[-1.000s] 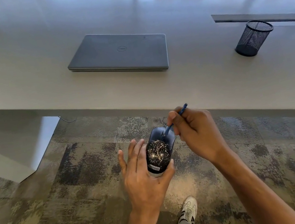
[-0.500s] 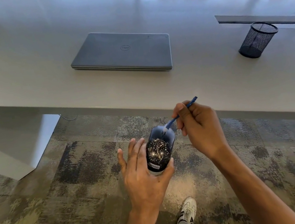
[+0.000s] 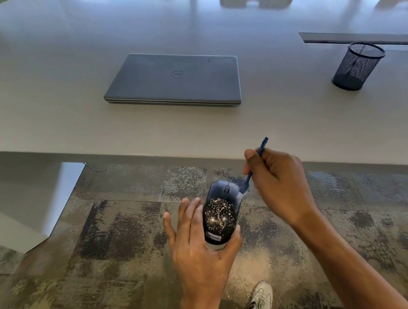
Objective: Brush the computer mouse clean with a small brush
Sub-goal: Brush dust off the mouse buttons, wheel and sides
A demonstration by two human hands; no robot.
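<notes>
A dark computer mouse (image 3: 222, 209), its back speckled with pale crumbs, is held in the air over the carpet, in front of the table edge. My left hand (image 3: 200, 247) grips it from below and the left, fingers along its side, thumb at its rear right. My right hand (image 3: 280, 181) pinches a small blue brush (image 3: 250, 170). The bristle end touches the mouse's front right edge, beside the scroll wheel. The handle end sticks up past my fingers.
A closed grey laptop (image 3: 175, 80) lies on the pale table (image 3: 48, 81). A black mesh pen cup (image 3: 357, 66) stands at the right, next to a long cable slot (image 3: 367, 38). Patterned carpet and my white shoes (image 3: 258, 301) are below. Chairs stand behind the table.
My right hand and the brush have swept rightward, from the mouse's front top to its front right edge. The left hand keeps the mouse in the same grip.
</notes>
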